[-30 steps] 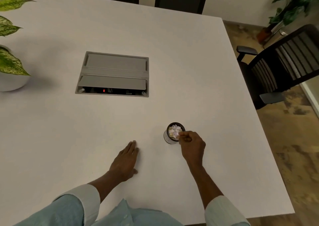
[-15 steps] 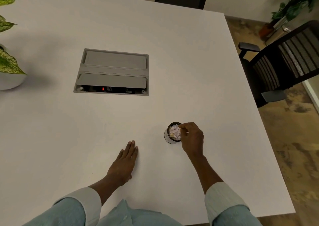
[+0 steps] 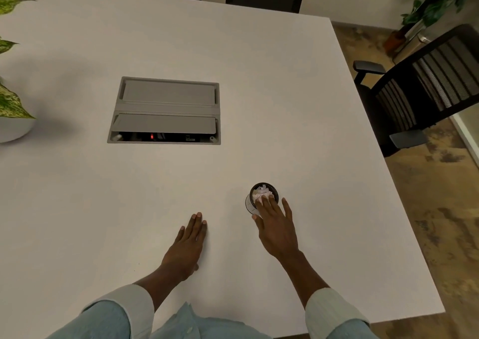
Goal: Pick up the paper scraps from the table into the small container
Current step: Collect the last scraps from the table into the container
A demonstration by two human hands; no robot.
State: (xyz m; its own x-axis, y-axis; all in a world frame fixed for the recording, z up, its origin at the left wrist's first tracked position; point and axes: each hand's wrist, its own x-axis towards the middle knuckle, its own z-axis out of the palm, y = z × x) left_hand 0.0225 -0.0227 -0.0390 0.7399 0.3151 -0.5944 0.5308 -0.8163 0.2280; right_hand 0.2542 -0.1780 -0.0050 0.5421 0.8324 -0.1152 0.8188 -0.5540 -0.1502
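A small round container (image 3: 262,186) with a dark rim stands on the white table (image 3: 285,105), right of centre and near me. Pale pink and white paper scraps (image 3: 261,192) fill it to the top. My right hand (image 3: 276,223) lies over its near side with straight, spread fingers, and the fingertips press on the scraps. My left hand (image 3: 188,244) rests flat on the table to the left of the container, fingers straight and together, holding nothing. No loose scraps show on the table surface.
A grey cable box (image 3: 166,110) is set into the table's middle, its front flap open. A potted plant (image 3: 10,100) stands at the left edge. A black office chair (image 3: 427,84) is beside the table's right edge, more chairs behind the far edge.
My right hand, which pinched a scrap over the container, has opened and now presses its straight fingers down on the scraps. The left hand has stayed flat in place.
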